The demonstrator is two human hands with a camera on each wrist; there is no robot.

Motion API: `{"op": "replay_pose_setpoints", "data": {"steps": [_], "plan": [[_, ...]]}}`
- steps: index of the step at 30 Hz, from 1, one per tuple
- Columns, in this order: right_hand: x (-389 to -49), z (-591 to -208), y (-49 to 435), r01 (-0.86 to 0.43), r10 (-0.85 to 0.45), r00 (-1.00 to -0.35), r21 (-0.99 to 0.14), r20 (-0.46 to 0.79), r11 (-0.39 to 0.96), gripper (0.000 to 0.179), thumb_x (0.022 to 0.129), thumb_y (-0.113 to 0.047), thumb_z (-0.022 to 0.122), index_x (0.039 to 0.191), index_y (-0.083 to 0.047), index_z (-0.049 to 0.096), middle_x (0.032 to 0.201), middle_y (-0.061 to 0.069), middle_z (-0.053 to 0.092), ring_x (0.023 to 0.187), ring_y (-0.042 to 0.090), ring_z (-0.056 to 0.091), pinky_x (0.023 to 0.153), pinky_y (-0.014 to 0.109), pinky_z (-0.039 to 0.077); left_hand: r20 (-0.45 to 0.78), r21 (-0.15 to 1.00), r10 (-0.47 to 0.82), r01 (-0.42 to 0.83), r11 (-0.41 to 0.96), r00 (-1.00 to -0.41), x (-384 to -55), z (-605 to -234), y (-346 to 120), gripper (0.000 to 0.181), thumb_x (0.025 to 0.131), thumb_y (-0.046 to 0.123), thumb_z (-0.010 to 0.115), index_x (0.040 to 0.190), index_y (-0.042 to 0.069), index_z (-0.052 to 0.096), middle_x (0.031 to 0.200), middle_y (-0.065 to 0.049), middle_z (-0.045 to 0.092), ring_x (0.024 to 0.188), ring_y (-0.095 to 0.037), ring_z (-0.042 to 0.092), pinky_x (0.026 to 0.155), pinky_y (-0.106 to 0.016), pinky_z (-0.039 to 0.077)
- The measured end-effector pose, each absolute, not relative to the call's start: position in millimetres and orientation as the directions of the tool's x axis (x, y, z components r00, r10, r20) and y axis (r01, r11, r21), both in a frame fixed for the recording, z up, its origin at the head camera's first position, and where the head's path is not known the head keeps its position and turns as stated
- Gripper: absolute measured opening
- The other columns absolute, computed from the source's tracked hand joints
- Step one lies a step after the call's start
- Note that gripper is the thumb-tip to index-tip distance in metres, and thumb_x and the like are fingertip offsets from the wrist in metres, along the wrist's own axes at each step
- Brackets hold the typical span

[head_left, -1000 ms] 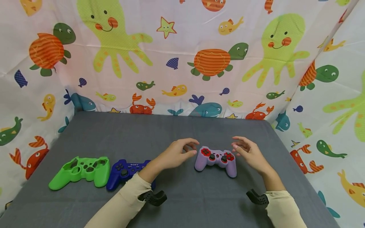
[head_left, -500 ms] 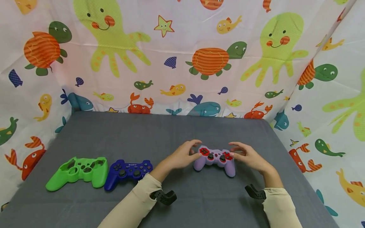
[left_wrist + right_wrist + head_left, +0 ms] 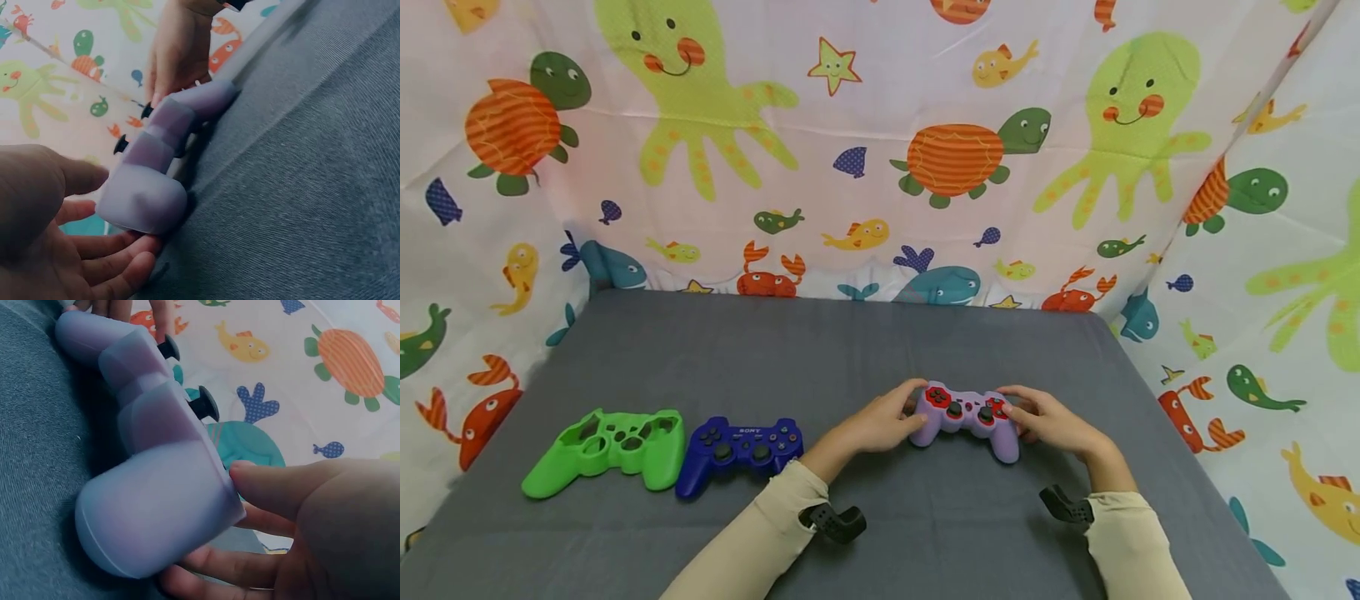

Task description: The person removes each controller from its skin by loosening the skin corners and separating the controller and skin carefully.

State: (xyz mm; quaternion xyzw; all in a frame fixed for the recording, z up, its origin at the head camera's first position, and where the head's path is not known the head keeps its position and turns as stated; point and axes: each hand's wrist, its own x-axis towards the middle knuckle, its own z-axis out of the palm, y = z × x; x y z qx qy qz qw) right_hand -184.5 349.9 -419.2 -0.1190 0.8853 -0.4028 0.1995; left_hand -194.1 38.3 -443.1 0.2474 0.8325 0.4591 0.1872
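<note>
A lilac game controller (image 3: 967,410) with red button areas and two black thumbsticks rests on the grey cloth, its sleeve-like lilac surface covering the handles. My left hand (image 3: 878,422) grips its left end; in the left wrist view the thumb is at the top edge and curled fingers reach under the handle (image 3: 144,200). On the opposite end, my right hand (image 3: 1051,423) holds the other handle (image 3: 156,500), thumb at the upper edge and fingers beneath. Left of the hands lie a blue Sony controller (image 3: 741,450) and a green controller cover (image 3: 617,450) with open holes.
Grey cloth (image 3: 752,342) covers the table. A white curtain (image 3: 880,100) printed with sea animals stands behind it and along both sides. The blue controller sits close to my left forearm (image 3: 752,533). Black wrist cameras (image 3: 838,523) are strapped to both wrists.
Both hands have closed in on the lilac controller from either side and now grip its ends. My left arm moved right, uncovering the blue controller. The controllers appear to stay in place.
</note>
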Motion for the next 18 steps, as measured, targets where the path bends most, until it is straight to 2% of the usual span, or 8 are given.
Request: {"op": "replay_pose_setpoints", "data": {"steps": [3, 4, 7, 11, 14, 18], "plan": [[-186.2, -421.3, 349.9, -0.041, -0.37, -0.892, -0.768, -0.26, 0.639, 0.05, 0.107, -0.025, 0.052, 0.148, 0.0, 0.042, 0.099, 0.013, 0.062, 0.089, 0.021, 0.059, 0.079, 0.037, 0.057, -0.054, 0.867, 0.582, 0.251, 0.43, -0.811, -194.8, -446.6, 40.5, 0.052, 0.105, 0.018, 0.052, 0.154, 0.016, 0.035, 0.138, -0.023, 0.061, 0.122, -0.03, 0.065, 0.1, -0.046, 0.05], [-186.6, -421.9, 349.8, -0.043, -0.372, -0.892, -0.77, -0.258, 0.637, 0.05, 0.107, -0.025, 0.052, 0.148, 0.0, 0.043, 0.103, 0.014, 0.063, 0.09, 0.021, 0.06, 0.08, 0.037, 0.057, -0.048, 0.871, 0.58, 0.251, 0.423, -0.813, -195.2, -447.8, 40.9, 0.053, 0.105, 0.016, 0.053, 0.154, 0.015, 0.035, 0.136, -0.023, 0.062, 0.121, -0.03, 0.065, 0.099, -0.046, 0.051], [-187.0, -423.6, 349.5, -0.061, -0.38, -0.894, -0.777, -0.237, 0.627, 0.048, 0.107, -0.024, 0.051, 0.148, 0.0, 0.044, 0.111, 0.017, 0.065, 0.09, 0.019, 0.062, 0.082, 0.036, 0.057, -0.044, 0.884, 0.565, 0.231, 0.406, -0.824, -197.0, -450.2, 42.0, 0.057, 0.103, 0.013, 0.056, 0.155, 0.015, 0.033, 0.131, -0.022, 0.065, 0.109, -0.027, 0.07, 0.09, -0.041, 0.053], [-187.6, -423.5, 347.4, -0.088, -0.381, -0.906, -0.797, -0.185, 0.598, 0.045, 0.107, -0.022, 0.052, 0.147, -0.002, 0.045, 0.106, 0.016, 0.065, 0.085, 0.014, 0.061, 0.077, 0.034, 0.057, -0.034, 0.908, 0.535, 0.198, 0.37, -0.844, -199.2, -449.3, 41.3, 0.063, 0.1, 0.011, 0.061, 0.156, 0.018, 0.033, 0.123, -0.02, 0.066, 0.097, -0.022, 0.07, 0.077, -0.033, 0.052], [-188.1, -422.2, 345.7, -0.106, -0.371, -0.919, -0.822, -0.134, 0.559, 0.045, 0.106, -0.021, 0.054, 0.147, -0.004, 0.046, 0.106, 0.018, 0.064, 0.086, 0.012, 0.061, 0.074, 0.033, 0.056, -0.01, 0.919, 0.513, 0.194, 0.343, -0.859, -200.2, -446.9, 40.4, 0.064, 0.098, 0.008, 0.063, 0.155, 0.019, 0.035, 0.12, -0.019, 0.067, 0.097, -0.022, 0.069, 0.074, -0.03, 0.052], [-188.1, -421.2, 345.3, -0.134, -0.363, -0.929, -0.848, -0.073, 0.512, 0.047, 0.104, -0.018, 0.056, 0.148, -0.005, 0.045, 0.119, 0.023, 0.063, 0.096, 0.013, 0.062, 0.079, 0.033, 0.056, 0.021, 0.92, 0.489, 0.208, 0.332, -0.872, -201.4, -444.9, 40.5, 0.065, 0.095, 0.006, 0.066, 0.153, 0.016, 0.038, 0.119, -0.017, 0.067, 0.096, -0.02, 0.067, 0.075, -0.029, 0.052]]}}
